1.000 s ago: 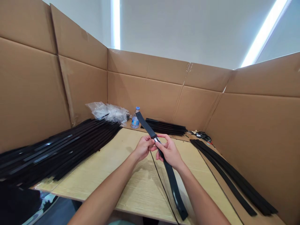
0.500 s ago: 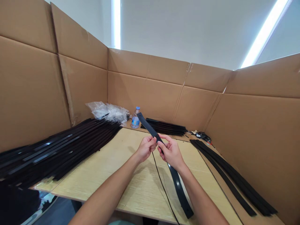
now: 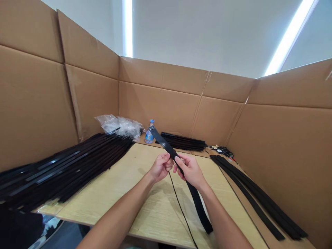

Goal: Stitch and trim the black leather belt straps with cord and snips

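Both hands hold one long black strap above the middle of a light wooden table. My left hand pinches it from the left, fingers closed on its upper part. My right hand is wrapped round it just to the right. The strap's far end, with a small hole, points up towards the back wall. Its near end trails down over the table's front edge. A thin black cord runs along the table under my hands.
A big pile of black straps lies on the left. A smaller stack sits at the back, and several straps lie along the right. A water bottle and clear plastic bags stand at the back. Cardboard walls surround the table.
The strap has slid through my hands, so its far end sits lower and more of it hangs towards me. The shiny metal piece at my fingers is no longer seen.
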The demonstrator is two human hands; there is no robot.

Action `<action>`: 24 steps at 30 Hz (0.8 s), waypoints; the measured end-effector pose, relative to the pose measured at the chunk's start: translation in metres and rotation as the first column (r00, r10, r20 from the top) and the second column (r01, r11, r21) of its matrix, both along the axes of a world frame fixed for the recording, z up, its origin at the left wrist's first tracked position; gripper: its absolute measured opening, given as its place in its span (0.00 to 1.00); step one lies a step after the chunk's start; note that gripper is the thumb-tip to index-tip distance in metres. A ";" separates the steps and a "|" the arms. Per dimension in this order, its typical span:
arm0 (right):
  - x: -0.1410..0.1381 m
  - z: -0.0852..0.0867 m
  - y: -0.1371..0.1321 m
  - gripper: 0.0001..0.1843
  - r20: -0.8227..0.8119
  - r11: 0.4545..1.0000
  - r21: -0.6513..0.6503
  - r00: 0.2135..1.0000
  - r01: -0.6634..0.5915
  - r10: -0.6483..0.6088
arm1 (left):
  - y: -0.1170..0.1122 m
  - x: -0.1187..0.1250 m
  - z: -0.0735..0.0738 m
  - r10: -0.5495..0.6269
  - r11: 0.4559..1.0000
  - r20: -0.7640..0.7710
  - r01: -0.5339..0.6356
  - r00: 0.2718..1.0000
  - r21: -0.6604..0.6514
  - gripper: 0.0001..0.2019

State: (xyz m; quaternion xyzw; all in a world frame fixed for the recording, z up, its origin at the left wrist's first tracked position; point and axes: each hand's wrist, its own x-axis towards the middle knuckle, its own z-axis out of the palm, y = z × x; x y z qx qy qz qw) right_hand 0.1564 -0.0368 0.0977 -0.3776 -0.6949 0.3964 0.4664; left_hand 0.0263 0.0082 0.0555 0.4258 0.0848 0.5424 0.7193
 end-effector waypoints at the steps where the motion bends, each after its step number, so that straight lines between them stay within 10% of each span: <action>1: 0.000 0.001 -0.002 0.23 0.020 1.000 0.020 1.000 -0.004 0.003 | -0.001 0.000 0.000 -0.008 1.000 0.001 0.008 1.000 0.005 0.25; 24: 0.007 0.007 -0.012 0.23 0.212 0.974 0.222 0.973 0.046 -0.094 | 0.003 0.001 -0.004 0.094 0.995 -0.009 -0.093 0.996 0.042 0.22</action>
